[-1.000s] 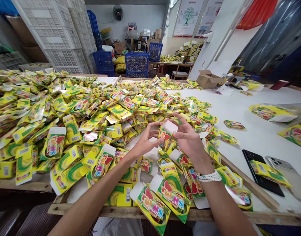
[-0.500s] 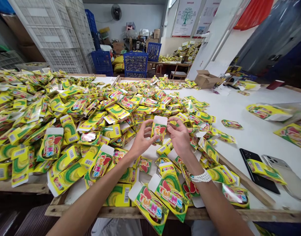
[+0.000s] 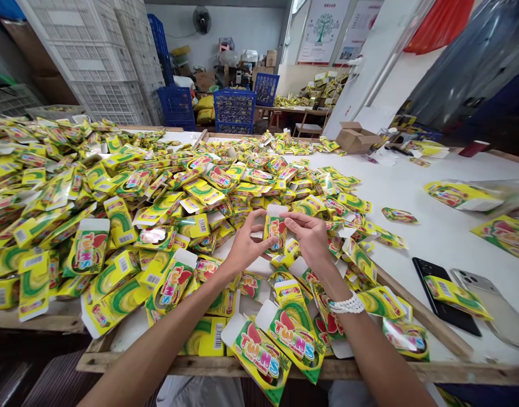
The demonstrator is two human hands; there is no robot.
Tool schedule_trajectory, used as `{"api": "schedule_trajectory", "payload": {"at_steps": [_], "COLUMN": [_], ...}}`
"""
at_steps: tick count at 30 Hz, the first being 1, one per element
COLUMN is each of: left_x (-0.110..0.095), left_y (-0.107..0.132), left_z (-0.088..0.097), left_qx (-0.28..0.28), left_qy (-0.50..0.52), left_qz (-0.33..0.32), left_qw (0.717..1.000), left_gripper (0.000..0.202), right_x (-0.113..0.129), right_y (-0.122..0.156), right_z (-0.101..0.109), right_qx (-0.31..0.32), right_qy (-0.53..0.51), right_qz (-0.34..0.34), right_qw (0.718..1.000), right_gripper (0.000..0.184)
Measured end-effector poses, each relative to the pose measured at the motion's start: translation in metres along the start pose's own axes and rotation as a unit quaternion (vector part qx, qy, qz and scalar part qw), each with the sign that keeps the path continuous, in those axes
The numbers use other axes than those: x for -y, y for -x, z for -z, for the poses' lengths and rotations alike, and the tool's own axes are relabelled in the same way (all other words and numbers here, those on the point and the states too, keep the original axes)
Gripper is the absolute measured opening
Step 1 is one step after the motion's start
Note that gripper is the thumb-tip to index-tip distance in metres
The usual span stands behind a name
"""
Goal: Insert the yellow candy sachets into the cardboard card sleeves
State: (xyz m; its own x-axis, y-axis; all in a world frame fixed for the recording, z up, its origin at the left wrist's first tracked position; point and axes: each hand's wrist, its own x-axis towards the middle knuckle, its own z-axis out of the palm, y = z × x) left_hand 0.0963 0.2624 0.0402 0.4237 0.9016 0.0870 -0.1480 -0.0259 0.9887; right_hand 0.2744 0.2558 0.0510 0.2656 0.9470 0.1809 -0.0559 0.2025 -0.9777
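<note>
Between my two hands, a small yellow and green carton (image 3: 277,230) printed TWINS stands upright above the pile, its white end flap at the top. My left hand (image 3: 250,242) grips its left side, with the thumb across the lower front. My right hand (image 3: 307,234) pinches the upper right edge near the flap, and a white beaded bracelet (image 3: 346,304) circles that wrist. Just below the hands lie more cartons of the same kind, among them a carton with an open flap (image 3: 294,334) and another carton (image 3: 259,353) overhanging the table's front edge.
A deep heap of cartons (image 3: 115,186) covers the table's left and middle. At right lie a wooden strip (image 3: 424,314), a black phone (image 3: 444,299) with a carton on it, and a silver phone (image 3: 497,311). Behind stand a cardboard box (image 3: 357,137), blue crates (image 3: 234,107) and white crates (image 3: 94,62).
The right hand's fingers have shifted from the carton's side to its top edge by the flap. The carton sits slightly lower and further right.
</note>
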Motion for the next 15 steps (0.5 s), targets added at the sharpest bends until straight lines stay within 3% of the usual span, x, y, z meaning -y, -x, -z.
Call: {"api": "schedule_trajectory", "payload": {"at_steps": [9, 12, 15], "left_x": [0.0063, 0.0095, 0.008], "left_y": [0.0061, 0.0065, 0.0072], "left_z": [-0.0019, -0.002, -0.0005], "left_qx": [0.033, 0.033, 0.039], "left_qy": [-0.102, -0.099, -0.092], "left_qz": [-0.06, -0.052, -0.035], "left_qw": [0.992, 0.993, 0.994], "left_gripper": [0.055, 0.057, 0.067], "right_x": [0.0025, 0.006, 0.009], "right_y": [0.0033, 0.0056, 0.0058], "right_z": [-0.0034, -0.0053, -0.0039], "right_qx": [0.016, 0.013, -0.012], "right_qy": [-0.016, -0.006, -0.024], "right_qz": [-0.021, -0.013, -0.006], "right_qw": [1.0, 1.0, 1.0], "right_gripper": [0.021, 0.02, 0.034]}}
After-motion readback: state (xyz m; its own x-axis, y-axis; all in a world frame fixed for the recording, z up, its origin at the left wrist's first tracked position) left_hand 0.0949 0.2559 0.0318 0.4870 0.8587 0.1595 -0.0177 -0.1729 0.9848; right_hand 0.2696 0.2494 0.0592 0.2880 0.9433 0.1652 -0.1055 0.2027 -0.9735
